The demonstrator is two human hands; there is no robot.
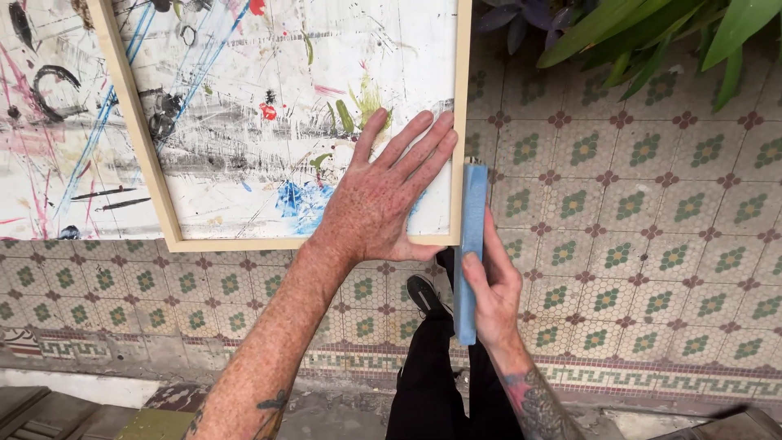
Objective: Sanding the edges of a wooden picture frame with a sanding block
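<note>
Hands — left [383, 200] flat on canvas [285, 106], right [493, 289] gripping blue block [471, 244].

A framed painting [269, 122] is seen lying flat above a patterned tile floor. Its surface is white and is covered with scraped black marks, blue diagonal lines, a blue patch near the lower edge, green dabs and small red spots. It is bordered by a narrow frame of pale, unfinished wood, whose lower right corner is in view. A blue sanding block [470, 244], long, narrow and rectangular, is held upright against the outer face of the frame's right side. Its upper end is set against the wood, while its lower end reaches below the frame's bottom corner.
</note>
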